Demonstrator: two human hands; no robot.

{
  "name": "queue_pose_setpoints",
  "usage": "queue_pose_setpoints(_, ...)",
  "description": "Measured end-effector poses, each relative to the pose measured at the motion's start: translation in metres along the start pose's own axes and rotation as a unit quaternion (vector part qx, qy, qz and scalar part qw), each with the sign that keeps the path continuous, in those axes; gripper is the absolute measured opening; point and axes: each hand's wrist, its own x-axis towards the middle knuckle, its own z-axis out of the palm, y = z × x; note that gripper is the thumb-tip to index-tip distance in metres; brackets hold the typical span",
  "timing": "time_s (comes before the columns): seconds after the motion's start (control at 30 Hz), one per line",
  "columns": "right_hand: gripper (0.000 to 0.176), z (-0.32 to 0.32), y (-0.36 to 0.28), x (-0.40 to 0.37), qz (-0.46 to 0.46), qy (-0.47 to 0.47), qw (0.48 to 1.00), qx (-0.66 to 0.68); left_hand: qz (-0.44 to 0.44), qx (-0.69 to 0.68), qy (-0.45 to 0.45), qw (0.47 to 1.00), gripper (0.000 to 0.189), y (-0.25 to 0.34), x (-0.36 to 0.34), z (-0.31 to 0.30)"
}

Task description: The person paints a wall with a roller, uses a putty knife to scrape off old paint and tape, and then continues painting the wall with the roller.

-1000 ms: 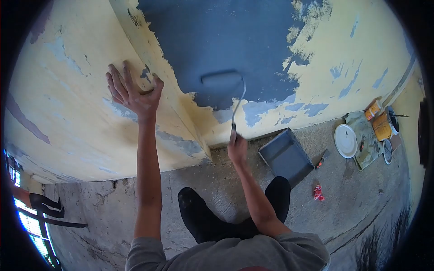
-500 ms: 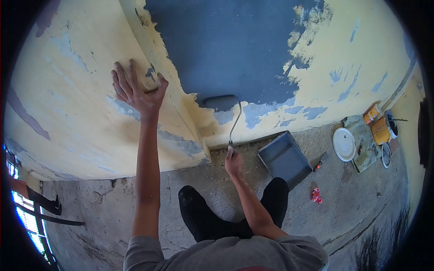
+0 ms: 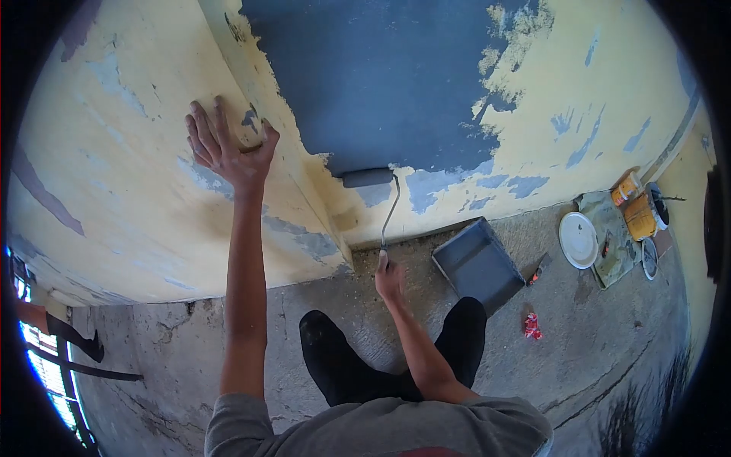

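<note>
My left hand [image 3: 232,152] rests with spread fingers against the cream wall pillar [image 3: 152,198], which shows scuffs and bare patches. In my right hand [image 3: 390,278] is the handle of a paint roller [image 3: 368,177], held low near the floor. Its grey sleeve lies against the wall at the lower left edge of the blue-grey painted area [image 3: 381,84]. The thin wire frame bends down from the sleeve to my fist. Right of that hand, a grey paint tray [image 3: 480,263] sits on the floor by the wall's foot.
On the floor to the right lie a scraper-like tool [image 3: 539,270], a red-and-white wrapper [image 3: 532,326], a white lid [image 3: 579,241] and a greenish sheet [image 3: 615,259]. Yellow paint containers [image 3: 646,215] stand beyond. The concrete floor [image 3: 183,358] is cracked.
The roller sleeve has shifted slightly down and left along the lower paint edge, and my right hand has moved a little left. My left hand stays on the pillar.
</note>
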Motion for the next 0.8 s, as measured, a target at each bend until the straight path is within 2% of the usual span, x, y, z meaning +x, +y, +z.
queue_pose_setpoints(0.1,0.061,-0.002,-0.015,0.008,0.053,-0.024,0.996,-0.068,-0.006,-0.002,-0.005,1.0,0.078,0.002,0.003,0.0)
queue_pose_setpoints(0.17,0.058,-0.015,-0.057,0.038,-0.13,0.078,0.987,0.054,-0.011,0.001,-0.008,1.0,0.078,0.003,0.003,0.001)
queue_pose_setpoints(0.23,0.057,-0.044,-0.11,0.065,-0.066,0.001,0.998,0.017,-0.012,-0.007,-0.007,1.0,0.078,0.003,0.001,0.0)
queue_pose_setpoints(0.33,0.057,-0.062,-0.149,0.084,-0.084,0.01,0.996,0.012,-0.011,-0.013,-0.002,1.0,0.077,0.003,0.001,0.0)
queue_pose_setpoints(0.4,0.056,-0.054,-0.126,0.083,-0.103,0.019,0.994,0.027,-0.006,-0.013,0.0,1.0,0.078,0.002,0.002,0.0)
queue_pose_setpoints(0.47,0.057,-0.037,-0.075,0.067,-0.091,0.019,0.996,0.01,-0.005,-0.013,0.002,1.0,0.078,0.003,0.002,0.0)
queue_pose_setpoints(0.53,0.063,-0.011,-0.007,0.038,-0.048,0.048,0.997,-0.04,-0.006,-0.017,-0.002,1.0,0.077,0.003,0.003,-0.001)
queue_pose_setpoints(0.57,0.063,-0.013,0.008,0.019,-0.008,0.015,0.999,-0.05,-0.004,-0.017,0.0,1.0,0.077,0.003,0.003,-0.001)
queue_pose_setpoints(0.6,0.062,-0.017,0.018,0.008,0.031,-0.018,0.997,-0.062,-0.002,-0.014,0.0,1.0,0.077,0.003,0.002,-0.003)
queue_pose_setpoints(0.73,0.06,-0.025,0.022,0.011,0.058,-0.012,0.995,-0.082,-0.002,-0.008,-0.002,1.0,0.077,0.003,0.002,-0.001)
queue_pose_setpoints(0.8,0.057,-0.026,-0.002,0.034,-0.04,0.034,0.997,-0.058,-0.003,-0.009,-0.005,1.0,0.078,0.003,0.002,0.0)
